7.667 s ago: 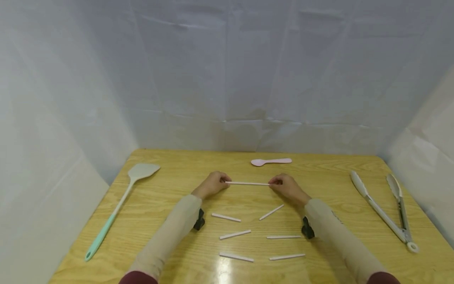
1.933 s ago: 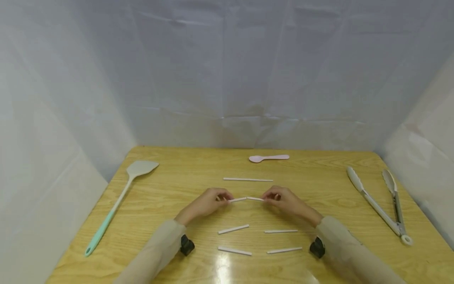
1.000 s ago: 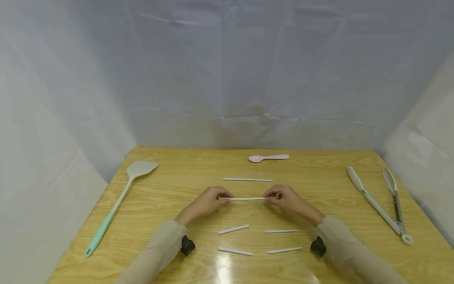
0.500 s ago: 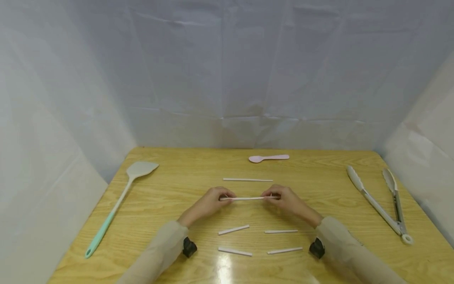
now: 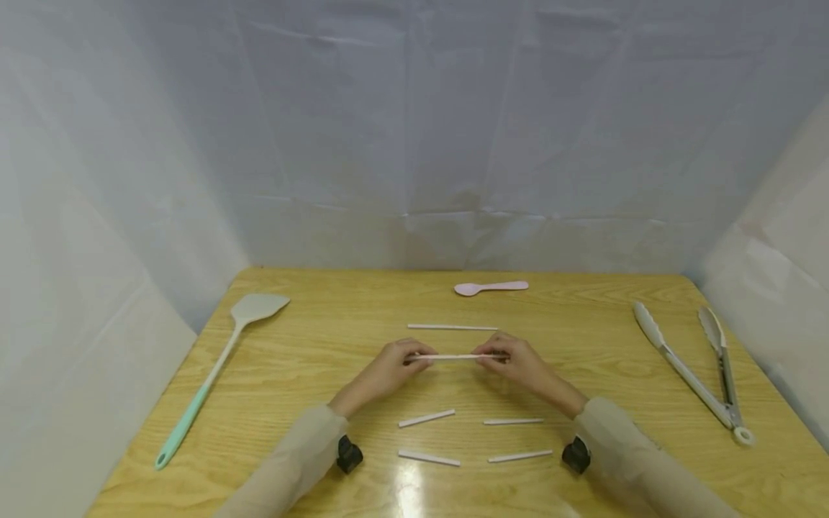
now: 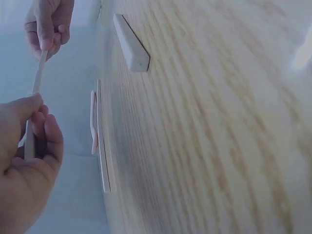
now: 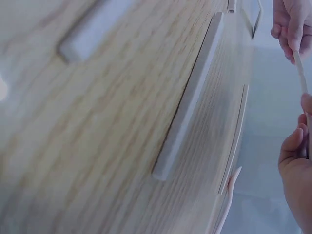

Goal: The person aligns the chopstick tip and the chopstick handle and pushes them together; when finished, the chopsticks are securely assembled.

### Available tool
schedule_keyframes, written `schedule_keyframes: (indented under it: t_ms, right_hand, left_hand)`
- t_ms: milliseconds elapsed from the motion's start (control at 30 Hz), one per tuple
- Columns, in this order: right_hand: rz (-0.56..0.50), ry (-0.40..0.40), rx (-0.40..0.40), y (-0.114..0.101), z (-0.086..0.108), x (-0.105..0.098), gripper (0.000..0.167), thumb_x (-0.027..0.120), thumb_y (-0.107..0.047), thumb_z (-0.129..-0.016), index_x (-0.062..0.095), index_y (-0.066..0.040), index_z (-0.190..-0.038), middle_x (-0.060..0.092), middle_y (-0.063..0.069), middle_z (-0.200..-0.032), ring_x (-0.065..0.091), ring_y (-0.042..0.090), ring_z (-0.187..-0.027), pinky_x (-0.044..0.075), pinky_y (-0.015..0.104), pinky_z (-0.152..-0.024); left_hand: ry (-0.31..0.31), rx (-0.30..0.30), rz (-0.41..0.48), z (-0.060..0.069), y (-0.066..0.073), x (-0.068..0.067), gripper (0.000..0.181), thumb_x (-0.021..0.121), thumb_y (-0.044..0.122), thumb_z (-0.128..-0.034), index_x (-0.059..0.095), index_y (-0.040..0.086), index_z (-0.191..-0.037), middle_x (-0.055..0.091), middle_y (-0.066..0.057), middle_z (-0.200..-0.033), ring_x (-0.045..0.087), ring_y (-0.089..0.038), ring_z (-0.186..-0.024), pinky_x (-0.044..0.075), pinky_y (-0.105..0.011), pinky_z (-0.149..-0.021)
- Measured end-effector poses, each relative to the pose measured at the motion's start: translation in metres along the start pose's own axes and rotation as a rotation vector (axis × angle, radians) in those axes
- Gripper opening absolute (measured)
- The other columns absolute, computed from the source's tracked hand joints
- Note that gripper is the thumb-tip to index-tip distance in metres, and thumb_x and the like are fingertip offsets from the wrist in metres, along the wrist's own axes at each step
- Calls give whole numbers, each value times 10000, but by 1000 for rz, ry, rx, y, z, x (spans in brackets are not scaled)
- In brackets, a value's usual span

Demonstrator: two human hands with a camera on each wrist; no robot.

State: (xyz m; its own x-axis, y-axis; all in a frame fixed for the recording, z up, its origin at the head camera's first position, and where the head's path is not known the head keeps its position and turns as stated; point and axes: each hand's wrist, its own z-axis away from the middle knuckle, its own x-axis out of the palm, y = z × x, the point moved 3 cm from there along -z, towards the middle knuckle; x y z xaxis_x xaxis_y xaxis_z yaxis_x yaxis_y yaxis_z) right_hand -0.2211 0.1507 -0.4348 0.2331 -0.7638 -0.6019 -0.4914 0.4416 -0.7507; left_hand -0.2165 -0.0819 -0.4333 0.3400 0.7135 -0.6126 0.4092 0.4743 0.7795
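In the head view my left hand [image 5: 387,370] and right hand [image 5: 526,368] pinch the two ends of a thin white stick [image 5: 453,357], held level off the tabletop. Whether it is one piece or two joined pieces I cannot tell. The left wrist view shows the stick [image 6: 38,78] between the fingertips of my left hand [image 6: 30,161] and the other hand [image 6: 48,24]. Just behind the hands lies a long white stick [image 5: 452,327]. Nearer the front are several short white sticks, among them one on the left [image 5: 427,418] and one on the right [image 5: 513,421].
A pink spoon [image 5: 491,288] lies near the back edge. At the left is a spatula [image 5: 214,370] with a mint-green handle, and at the right metal tongs [image 5: 693,388] lie spread. Pale sheeting [image 5: 414,129] hangs behind the wooden table [image 5: 337,295].
Earlier the long stick was in both hands; it now lies on the table. Two short pieces left their places, meeting end to end between my hands. Most recently the hands have moved slightly closer together and up.
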Motion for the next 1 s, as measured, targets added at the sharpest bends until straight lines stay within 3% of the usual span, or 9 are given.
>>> schedule_keyframes:
  t_ms: [200, 333, 533, 1000]
  right_hand:
    - [15, 93, -116, -5, 1, -2, 96, 691, -34, -848, 725, -17, -937, 604, 37, -839, 475, 35, -667, 440, 200, -554]
    - [25, 107, -147, -13, 1, -3, 94, 688, 40, -825, 710, 28, -915, 592, 79, -812, 476, 61, -646, 431, 206, -532]
    - [21, 96, -147, -49, 3, -11, 91, 672, 103, -807, 692, 79, -892, 580, 117, -790, 490, 85, -639, 442, 217, -534]
    - [-9, 111, -117, -52, 8, -3, 73, 673, 113, -803, 687, 109, -874, 585, 133, -793, 527, 69, -671, 480, 207, -560]
  left_hand:
    - [80, 116, 12, 0, 5, -2, 192, 602, 91, -928, 680, -4, -1076, 635, -107, -1010, 623, -219, -919, 532, -252, -816]
    - [109, 176, 1, 1, 5, -2, 182, 611, 60, -916, 682, -28, -1058, 604, -91, -920, 604, -176, -832, 536, -220, -773]
    - [110, 190, 19, 1, 6, -2, 187, 607, 52, -915, 677, -44, -1060, 569, -76, -877, 595, -148, -802, 536, -219, -764]
    - [94, 235, -8, 8, 8, -2, 190, 615, 47, -905, 674, -62, -1049, 555, -74, -850, 602, -167, -780, 538, -226, -727]
